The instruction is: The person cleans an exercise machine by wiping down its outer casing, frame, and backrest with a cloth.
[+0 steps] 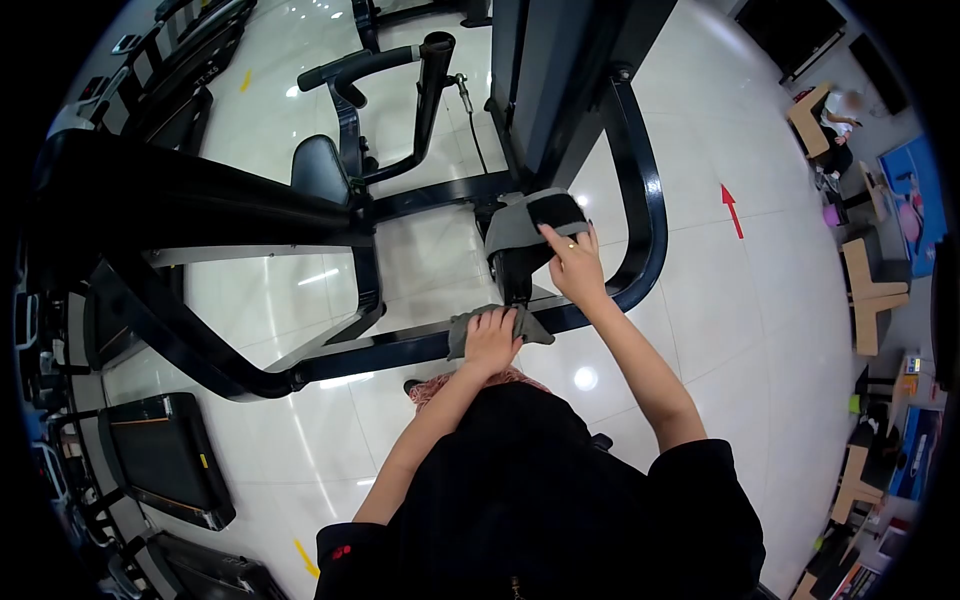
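My left hand (pixel 491 341) lies over a crumpled grey cloth (pixel 535 328) on the front bar (pixel 400 352) of a black gym machine, its fingers bent over the cloth against the bar. Farther forward and to the right, my right hand (pixel 577 266) is at the edge of a grey wrap with a black patch (pixel 538 217). Its index finger rests on the patch, while the other fingers curl at the wrap's right edge. The wrap sits around a dark part of the machine, beside the tall upright. My right thumb is hidden.
The curved frame (pixel 655 215) bends round to my right. Ahead are a padded seat (pixel 320 170) and handles (pixel 385 68). Treadmills (pixel 165 455) line the left side. At the far right a person (pixel 838 120) sits near desks and chairs (pixel 858 275).
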A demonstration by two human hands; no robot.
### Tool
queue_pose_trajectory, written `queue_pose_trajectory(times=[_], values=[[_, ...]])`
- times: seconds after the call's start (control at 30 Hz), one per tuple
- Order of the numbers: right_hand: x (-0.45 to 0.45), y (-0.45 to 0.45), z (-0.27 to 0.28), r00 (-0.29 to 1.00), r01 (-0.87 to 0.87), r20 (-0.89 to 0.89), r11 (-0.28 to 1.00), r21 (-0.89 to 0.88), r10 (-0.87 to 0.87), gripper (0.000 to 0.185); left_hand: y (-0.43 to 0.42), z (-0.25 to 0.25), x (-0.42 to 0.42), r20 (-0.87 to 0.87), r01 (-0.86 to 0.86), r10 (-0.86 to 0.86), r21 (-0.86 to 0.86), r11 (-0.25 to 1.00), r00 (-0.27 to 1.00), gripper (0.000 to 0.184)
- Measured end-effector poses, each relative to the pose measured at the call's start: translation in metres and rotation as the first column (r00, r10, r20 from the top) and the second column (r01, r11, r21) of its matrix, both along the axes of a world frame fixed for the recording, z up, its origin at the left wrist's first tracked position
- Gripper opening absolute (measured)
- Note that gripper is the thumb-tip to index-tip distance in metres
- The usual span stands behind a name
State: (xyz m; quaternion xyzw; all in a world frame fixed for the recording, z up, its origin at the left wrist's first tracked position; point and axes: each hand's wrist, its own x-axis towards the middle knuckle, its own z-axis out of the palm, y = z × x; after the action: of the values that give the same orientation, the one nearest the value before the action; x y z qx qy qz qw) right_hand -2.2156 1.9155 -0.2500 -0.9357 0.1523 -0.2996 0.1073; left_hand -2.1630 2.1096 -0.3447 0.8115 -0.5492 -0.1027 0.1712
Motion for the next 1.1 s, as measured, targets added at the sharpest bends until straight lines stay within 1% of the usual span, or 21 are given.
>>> queue_pose_trajectory(times=[0.1,0.17,0.2,0.27,0.3,0.4,0.43,0.5,0.53,0.57,0.63,0.67,0.7,0.77,0.8,0.83,0.9,0.97,1.03,1.07,1.1], values=[[-0.003,0.002,-0.01,0.999,0.019,0.042,0.995,0.094,-0.023,0.053,-0.001,0.003,0.002,-0.024,-0.006,0.006,-0.009,1.0,1.0,0.062],[-0.002,0.01,-0.006,0.996,0.03,0.077,0.997,0.067,-0.036,0.052,-0.004,0.009,0.006,-0.139,-0.027,0.033,0.042,0.999,0.99,0.059],[-0.001,0.014,-0.001,0.993,0.036,0.113,0.998,0.042,-0.041,0.05,-0.008,0.013,0.007,-0.14,-0.024,0.03,0.041,0.999,0.99,0.059],[0.001,0.019,0.004,0.989,0.054,0.137,0.998,0.027,-0.058,0.049,-0.011,0.023,0.013,-0.27,-0.106,0.098,-0.014,0.994,0.958,0.052],[0.003,0.022,0.004,0.984,0.072,0.162,0.997,0.013,-0.073,0.049,-0.012,0.027,0.016,-0.265,-0.109,0.102,-0.01,0.994,0.959,0.052],[0.004,0.028,0.007,0.986,0.072,0.145,0.997,0.038,-0.077,0.047,-0.02,0.042,0.027,-0.327,-0.251,0.203,-0.111,0.962,0.923,0.043],[0.004,0.029,0.009,0.986,0.074,0.145,0.996,0.038,-0.079,0.047,-0.023,0.047,0.03,-0.327,-0.248,0.201,-0.11,0.962,0.923,0.043],[0.006,0.035,0.017,0.973,0.053,0.221,0.997,0.06,-0.065,0.046,-0.03,0.056,0.039,-0.307,-0.41,0.33,-0.249,0.877,0.893,0.045],[0.008,0.039,0.022,0.966,0.055,0.248,0.997,0.061,-0.069,0.046,-0.033,0.061,0.045,-0.284,-0.387,0.307,-0.293,0.875,0.908,0.055],[0.01,0.043,0.027,0.966,0.059,0.25,0.996,0.06,-0.072,0.046,-0.037,0.062,0.05,-0.283,-0.383,0.303,-0.294,0.876,0.91,0.055],[0.012,0.049,0.037,0.94,0.028,0.335,0.995,0.098,-0.06,0.047,-0.048,0.059,0.058,-0.11,-0.278,0.256,-0.467,0.839,0.96,0.065],[0.012,0.052,0.04,0.938,0.009,0.344,0.994,0.109,-0.046,0.048,-0.054,0.052,0.068,-0.074,-0.225,0.216,-0.471,0.853,0.974,0.071],[0.014,0.054,0.042,0.937,0.014,0.346,0.994,0.107,-0.05,0.048,-0.058,0.055,0.073,-0.072,-0.219,0.21,-0.473,0.853,0.975,0.071],[0.016,0.057,0.044,0.905,-0.044,0.423,0.984,0.171,-0.033,0.049,-0.067,0.06,0.08,-0.167,-0.221,0.155,-0.52,0.825,0.974,0.067],[0.016,0.057,0.041,0.914,-0.064,0.406,0.982,0.177,-0.013,0.051,-0.072,0.065,0.085,-0.273,-0.261,0.143,-0.465,0.846,0.951,0.062],[0.015,0.058,0.039,0.914,-0.061,0.406,0.982,0.176,-0.017,0.051,-0.071,0.067,0.087,-0.273,-0.257,0.14,-0.465,0.847,0.952,0.062],[0.016,0.058,0.036,0.911,-0.1,0.406,0.919,0.382,-0.07,0.056,-0.068,0.069,0.093,-0.599,-0.293,0.055,-0.307,0.905,0.799,0.054],[0.013,0.055,0.034,0.916,-0.125,0.396,0.895,0.428,-0.061,0.058,-0.064,0.068,0.1,-0.542,-0.252,0.028,-0.343,0.905,0.84,0.053],[0.011,0.053,0.036,0.933,-0.139,0.359,0.895,0.424,-0.025,0.057,-0.058,0.085,0.102,-0.627,-0.307,-0.024,-0.416,0.856,0.779,0.046],[0.009,0.055,0.036,0.945,-0.155,0.327,0.868,0.472,-0.01,0.058,-0.059,0.092,0.098,-0.817,-0.462,-0.08,-0.401,0.791,0.572,0.036],[0.009,0.056,0.034,0.944,-0.155,0.328,0.867,0.473,-0.01,0.058,-0.058,0.094,0.1,-0.816,-0.461,-0.079,-0.401,0.792,0.573,0.036]])
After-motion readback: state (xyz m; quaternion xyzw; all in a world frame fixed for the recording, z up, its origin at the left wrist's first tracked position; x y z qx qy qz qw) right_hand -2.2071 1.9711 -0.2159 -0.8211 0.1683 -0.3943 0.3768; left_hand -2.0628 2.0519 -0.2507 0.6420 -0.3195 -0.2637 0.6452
